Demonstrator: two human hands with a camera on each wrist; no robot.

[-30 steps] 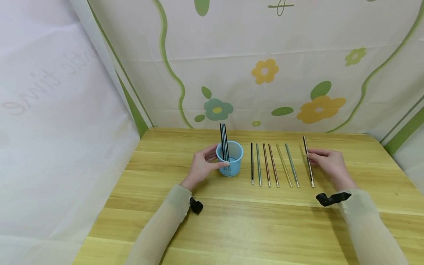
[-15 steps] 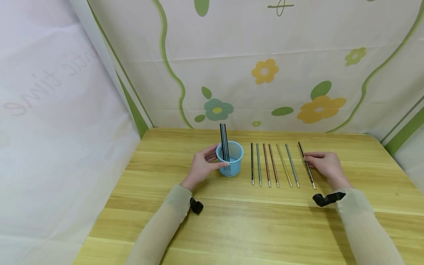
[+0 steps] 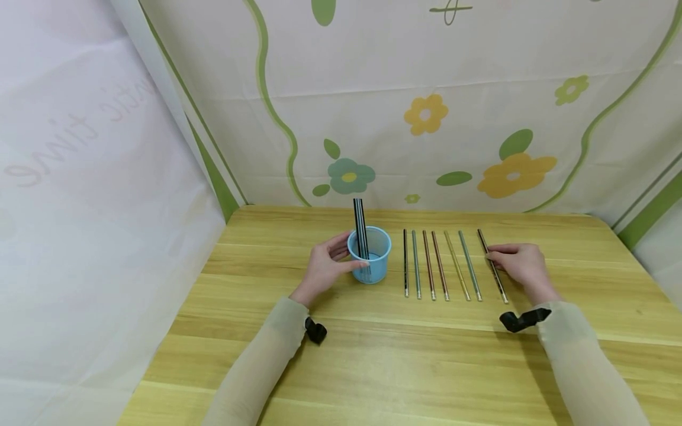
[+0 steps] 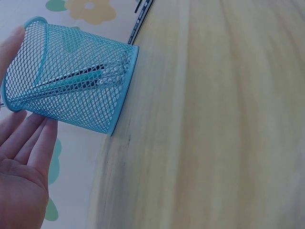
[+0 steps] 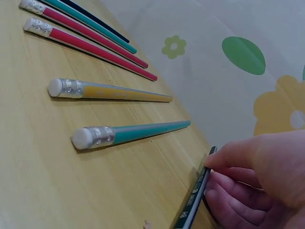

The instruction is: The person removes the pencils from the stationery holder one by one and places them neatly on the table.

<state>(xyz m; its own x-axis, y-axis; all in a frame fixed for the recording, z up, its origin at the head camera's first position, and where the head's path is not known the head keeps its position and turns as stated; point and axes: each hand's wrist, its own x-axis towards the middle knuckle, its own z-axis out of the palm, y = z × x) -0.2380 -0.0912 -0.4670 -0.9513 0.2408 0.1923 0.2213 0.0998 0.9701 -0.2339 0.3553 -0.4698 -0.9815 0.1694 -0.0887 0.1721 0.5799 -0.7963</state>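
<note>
My left hand (image 3: 324,266) holds a light blue mesh pencil cup (image 3: 379,273), thumb across its near side and fingers behind it. Several dark pencils (image 3: 360,222) lean inside against the cup's left rim; their lower ends show through the mesh in the left wrist view. On the right, my right hand (image 3: 523,264) pinches a black pencil (image 3: 498,279) between thumb and fingertips. This pencil slants low over the wood, its eraser end toward me. Left of it lie a teal pencil (image 5: 147,133) and a yellow pencil (image 5: 126,93), both with white erasers.
Farther left in the same row are two red pencils (image 3: 439,266), another teal pencil (image 3: 416,264) and a black pencil (image 3: 405,263) nearest the cup. The wooden table (image 3: 405,367) ends at a flower-printed cloth wall (image 3: 389,136) behind.
My right hand has moved slightly left, and the black pencil's far end has swung left, so it now slants. The left hand and cup have stayed still.
</note>
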